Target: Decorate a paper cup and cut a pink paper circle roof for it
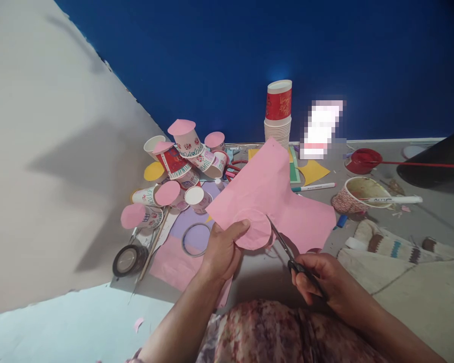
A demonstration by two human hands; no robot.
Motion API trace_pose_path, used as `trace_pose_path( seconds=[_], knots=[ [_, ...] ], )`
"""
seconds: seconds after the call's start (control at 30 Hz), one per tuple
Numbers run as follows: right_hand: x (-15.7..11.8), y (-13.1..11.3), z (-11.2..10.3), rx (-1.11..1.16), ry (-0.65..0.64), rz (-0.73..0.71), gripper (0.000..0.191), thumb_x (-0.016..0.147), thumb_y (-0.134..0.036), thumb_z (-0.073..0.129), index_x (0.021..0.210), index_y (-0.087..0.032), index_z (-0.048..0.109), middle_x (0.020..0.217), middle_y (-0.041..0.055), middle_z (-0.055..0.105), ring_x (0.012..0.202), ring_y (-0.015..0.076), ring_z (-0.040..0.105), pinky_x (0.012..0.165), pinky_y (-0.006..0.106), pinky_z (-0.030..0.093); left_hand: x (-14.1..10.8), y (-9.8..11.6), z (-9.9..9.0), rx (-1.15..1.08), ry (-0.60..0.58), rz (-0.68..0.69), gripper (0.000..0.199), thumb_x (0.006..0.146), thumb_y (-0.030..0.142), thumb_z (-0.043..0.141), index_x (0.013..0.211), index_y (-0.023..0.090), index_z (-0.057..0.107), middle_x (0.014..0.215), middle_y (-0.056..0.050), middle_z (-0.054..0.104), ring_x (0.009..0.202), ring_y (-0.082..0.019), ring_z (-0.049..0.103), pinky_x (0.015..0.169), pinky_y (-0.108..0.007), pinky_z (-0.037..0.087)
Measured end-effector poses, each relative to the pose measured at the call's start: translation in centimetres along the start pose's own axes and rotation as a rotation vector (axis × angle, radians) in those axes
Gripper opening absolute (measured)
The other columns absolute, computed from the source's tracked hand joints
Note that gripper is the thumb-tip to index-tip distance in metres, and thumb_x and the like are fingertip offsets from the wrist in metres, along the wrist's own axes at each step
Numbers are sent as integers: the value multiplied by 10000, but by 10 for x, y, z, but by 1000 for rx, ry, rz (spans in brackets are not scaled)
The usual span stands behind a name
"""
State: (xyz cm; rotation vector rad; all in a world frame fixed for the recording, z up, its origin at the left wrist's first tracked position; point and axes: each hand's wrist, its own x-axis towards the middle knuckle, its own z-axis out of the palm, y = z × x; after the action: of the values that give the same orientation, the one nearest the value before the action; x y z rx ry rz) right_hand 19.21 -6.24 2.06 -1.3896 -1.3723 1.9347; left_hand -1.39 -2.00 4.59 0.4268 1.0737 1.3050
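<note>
A large sheet of pink paper (276, 186) is held up over the table by my left hand (223, 249), whose thumb presses a round pink disc (255, 232) against it. In my right hand (318, 277) are black-handled scissors (282, 239), the fingers wrapped round the handles. Their blades point up and left, and the tip meets the right edge of the disc. Part of the sheet's lower edge is cut in a curve to the right of the blades.
Decorated paper cups (189, 141) with pink tops cluster at the left, near black tape (129, 259) and a metal ring (196, 239). Behind the sheet rises a cup stack (279, 108). A paper bowl (363, 194) bearing a marker and a cloth (408, 272) lie at the right.
</note>
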Motion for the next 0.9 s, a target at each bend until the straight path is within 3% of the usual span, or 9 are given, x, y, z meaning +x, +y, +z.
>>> trace_pose_path(
  seconds=[0.23,0.4,0.6,0.77,0.9],
  knots=[
    [-1,2,-3,0,-2,37,456,738,-635,711,640,-199,620,504,22,607,541,149,474,570,290,358,0,2,-3,34,-61,-48,223,613,251,905,680,142,722,701,-70,783,902,-334,802,907,-475,639],
    [-1,-2,-2,5,6,35,406,732,-584,716,627,-204,617,506,26,613,541,156,502,543,285,355,0,2,-4,38,-65,-47,223,620,242,904,724,124,746,775,-101,809,959,-346,799,923,-469,636],
    [-1,-2,-3,40,10,52,403,710,-579,732,616,-208,605,483,1,577,501,140,492,539,284,364,1,5,-2,11,-50,-36,320,581,204,919,850,134,760,720,-41,789,840,-295,797,884,-444,640],
    [-2,1,-3,46,13,57,436,707,-603,759,612,-206,603,476,2,585,493,134,483,547,288,368,0,8,0,13,-63,-52,305,555,204,928,766,119,725,733,-26,777,656,-189,728,776,-373,642],
    [-2,1,-3,42,-1,56,419,702,-594,752,655,-193,641,496,16,616,501,131,465,540,282,333,-1,8,0,19,-78,-59,378,553,201,922,880,122,748,736,-23,779,684,-210,745,726,-346,632]
  ],
)
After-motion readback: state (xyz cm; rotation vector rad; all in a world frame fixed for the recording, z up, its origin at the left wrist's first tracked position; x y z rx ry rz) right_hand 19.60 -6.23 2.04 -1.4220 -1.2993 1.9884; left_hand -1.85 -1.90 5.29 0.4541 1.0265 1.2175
